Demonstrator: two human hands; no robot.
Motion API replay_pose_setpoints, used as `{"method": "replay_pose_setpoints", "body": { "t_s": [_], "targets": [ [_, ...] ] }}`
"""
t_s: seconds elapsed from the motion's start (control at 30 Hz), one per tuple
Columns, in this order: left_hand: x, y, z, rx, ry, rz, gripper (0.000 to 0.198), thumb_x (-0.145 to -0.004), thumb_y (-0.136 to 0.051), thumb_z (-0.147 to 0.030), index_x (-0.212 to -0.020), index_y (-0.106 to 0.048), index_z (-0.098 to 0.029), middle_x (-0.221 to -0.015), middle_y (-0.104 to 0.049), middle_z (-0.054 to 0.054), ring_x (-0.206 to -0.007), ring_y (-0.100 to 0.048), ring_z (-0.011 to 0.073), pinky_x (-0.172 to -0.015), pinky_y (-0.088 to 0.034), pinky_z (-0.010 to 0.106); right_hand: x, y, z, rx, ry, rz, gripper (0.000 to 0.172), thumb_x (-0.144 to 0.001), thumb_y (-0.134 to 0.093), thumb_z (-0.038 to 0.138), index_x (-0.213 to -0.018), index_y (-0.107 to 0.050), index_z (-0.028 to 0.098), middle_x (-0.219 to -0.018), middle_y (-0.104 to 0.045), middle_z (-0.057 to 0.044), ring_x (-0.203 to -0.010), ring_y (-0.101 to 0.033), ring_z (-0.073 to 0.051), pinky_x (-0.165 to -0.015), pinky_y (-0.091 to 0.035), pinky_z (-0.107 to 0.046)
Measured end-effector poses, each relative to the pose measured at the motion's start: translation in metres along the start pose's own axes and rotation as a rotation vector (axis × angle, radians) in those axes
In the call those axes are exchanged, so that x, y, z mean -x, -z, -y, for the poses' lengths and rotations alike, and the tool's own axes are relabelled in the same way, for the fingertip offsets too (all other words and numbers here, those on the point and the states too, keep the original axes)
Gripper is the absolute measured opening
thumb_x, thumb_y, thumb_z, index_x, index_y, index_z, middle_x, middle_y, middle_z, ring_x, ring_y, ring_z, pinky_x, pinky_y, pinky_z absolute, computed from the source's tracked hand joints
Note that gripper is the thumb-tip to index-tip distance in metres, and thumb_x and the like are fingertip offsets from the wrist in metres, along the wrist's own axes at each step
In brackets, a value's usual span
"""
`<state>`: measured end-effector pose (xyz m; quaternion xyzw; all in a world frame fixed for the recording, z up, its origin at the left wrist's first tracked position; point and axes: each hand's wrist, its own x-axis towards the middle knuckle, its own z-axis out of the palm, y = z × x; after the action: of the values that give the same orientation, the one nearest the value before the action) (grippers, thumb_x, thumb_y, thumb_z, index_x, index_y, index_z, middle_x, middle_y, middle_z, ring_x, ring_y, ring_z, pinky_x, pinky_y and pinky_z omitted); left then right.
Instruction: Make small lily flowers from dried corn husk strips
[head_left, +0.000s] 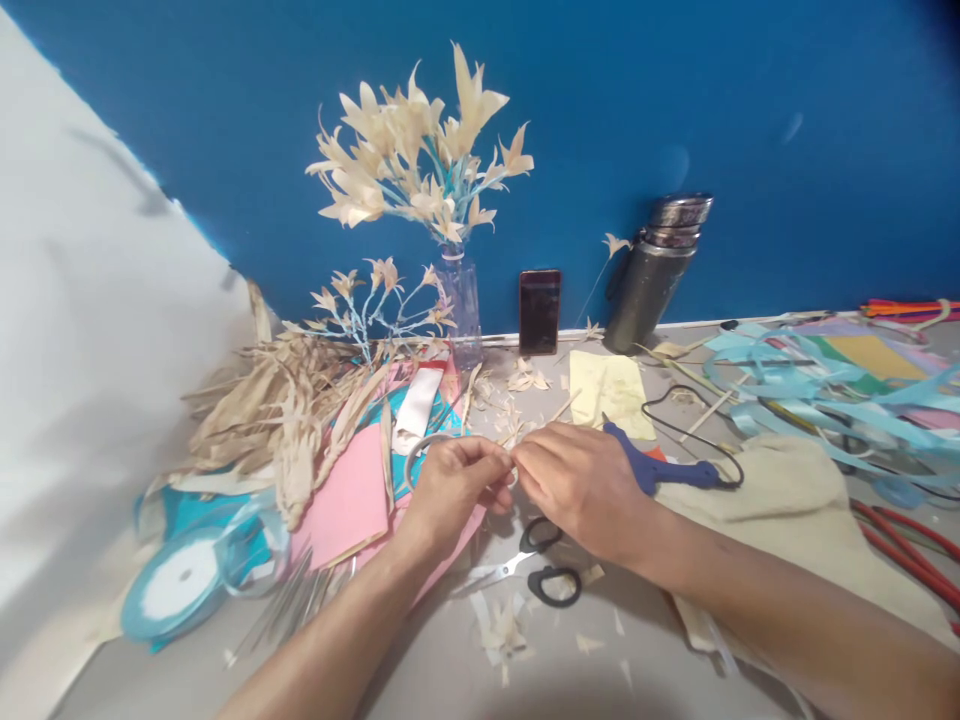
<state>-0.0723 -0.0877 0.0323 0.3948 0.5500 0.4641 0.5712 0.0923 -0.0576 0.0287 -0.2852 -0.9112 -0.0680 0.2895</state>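
My left hand [465, 483] and my right hand [574, 488] meet above the middle of the work surface, their fingertips pinched together. Whatever they hold is too small and hidden to make out; a pale bit shows at the fingertips. Just below my hands lie scissors [555, 588] with black handles, their blades pointing left. A blue glue gun [660, 468] with a black cord rests beyond my right wrist. Close behind my left hand is a roll of tape [412, 462], partly hidden by the hand.
Husk flowers stand in a clear bottle [461, 300] by the blue wall. Near it are a phone [540, 312] and a leaning flask [656, 280]. Dried husks [255, 410], pink paper [345, 500] and a ribbon spool [176, 590] lie left; blue ribbons [810, 380] and cloth [772, 490] lie right.
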Motion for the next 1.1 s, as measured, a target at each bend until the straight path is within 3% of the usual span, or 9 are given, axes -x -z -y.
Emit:
{"method": "replay_pose_setpoints", "body": {
  "t_s": [0.3,0.5,0.6,0.67,0.8,0.93,1.1],
  "targets": [
    [-0.004,-0.004,0.017,0.059,-0.082,-0.089,0.008,-0.06,-0.065,-0.02,-0.055,-0.061,-0.016,-0.045,-0.051,-0.003,-0.042,-0.045,0.0087,-0.046,-0.038,0.022,-0.002,-0.006,0.004,-0.009,-0.051,-0.069,0.028,-0.087,-0.055,0.011,-0.06,-0.055,0.019,-0.059,-0.058,0.0,-0.06,-0.051,-0.014,-0.06,-0.029,-0.03],
    [0.0,-0.006,0.013,0.038,-0.107,-0.094,0.006,-0.062,-0.065,-0.021,-0.059,-0.064,-0.016,-0.047,-0.053,-0.003,-0.044,-0.045,0.009,-0.049,-0.036,0.022,-0.007,-0.006,0.006,-0.214,-0.34,-0.058,0.022,-0.074,-0.058,0.006,-0.057,-0.061,0.02,-0.058,-0.063,0.003,-0.056,-0.054,-0.011,-0.055,-0.029,-0.026],
    [0.0,-0.007,0.012,0.042,-0.1,-0.097,0.006,-0.063,-0.064,-0.022,-0.06,-0.064,-0.016,-0.047,-0.052,-0.004,-0.045,-0.044,0.0091,-0.048,-0.035,0.023,-0.01,-0.003,0.003,-0.319,-0.412,0.002,0.019,-0.073,-0.06,0.005,-0.061,-0.064,0.02,-0.058,-0.064,0.004,-0.055,-0.055,-0.01,-0.054,-0.03,-0.024],
    [0.0,-0.007,0.012,0.037,-0.094,-0.103,0.007,-0.063,-0.063,-0.022,-0.059,-0.063,-0.016,-0.046,-0.051,-0.004,-0.044,-0.042,0.0087,-0.048,-0.033,0.023,-0.012,0.001,-0.001,-0.331,-0.362,0.087,0.019,-0.077,-0.06,0.006,-0.065,-0.066,0.02,-0.061,-0.066,0.003,-0.058,-0.057,-0.011,-0.056,-0.031,-0.023],
    [-0.001,-0.005,0.012,-0.126,-0.136,-0.118,0.01,-0.063,-0.059,-0.021,-0.054,-0.059,-0.016,-0.045,-0.048,-0.004,-0.044,-0.038,0.0077,-0.046,-0.028,0.022,-0.012,0.009,-0.008,-0.176,-0.123,0.211,0.021,-0.087,-0.058,0.012,-0.068,-0.063,0.018,-0.067,-0.067,-0.001,-0.063,-0.057,-0.014,-0.059,-0.03,-0.027],
    [0.0,-0.004,0.014,-0.334,-0.178,-0.115,0.011,-0.064,-0.055,-0.018,-0.054,-0.06,-0.016,-0.049,-0.048,-0.004,-0.047,-0.037,0.0078,-0.047,-0.027,0.021,-0.009,0.01,-0.009,-0.069,0.002,0.209,0.018,-0.087,-0.057,0.013,-0.069,-0.062,0.017,-0.067,-0.065,-0.002,-0.063,-0.056,-0.015,-0.058,-0.028,-0.03],
    [0.0,-0.004,0.015,-0.32,-0.185,-0.094,0.011,-0.064,-0.054,-0.019,-0.054,-0.059,-0.015,-0.05,-0.047,-0.004,-0.05,-0.035,0.0076,-0.048,-0.027,0.021,-0.006,0.003,-0.005,-0.086,-0.026,0.11,0.019,-0.08,-0.055,0.01,-0.064,-0.06,0.017,-0.062,-0.062,-0.001,-0.058,-0.051,-0.014,-0.057,-0.025,-0.03]
  ]
}}
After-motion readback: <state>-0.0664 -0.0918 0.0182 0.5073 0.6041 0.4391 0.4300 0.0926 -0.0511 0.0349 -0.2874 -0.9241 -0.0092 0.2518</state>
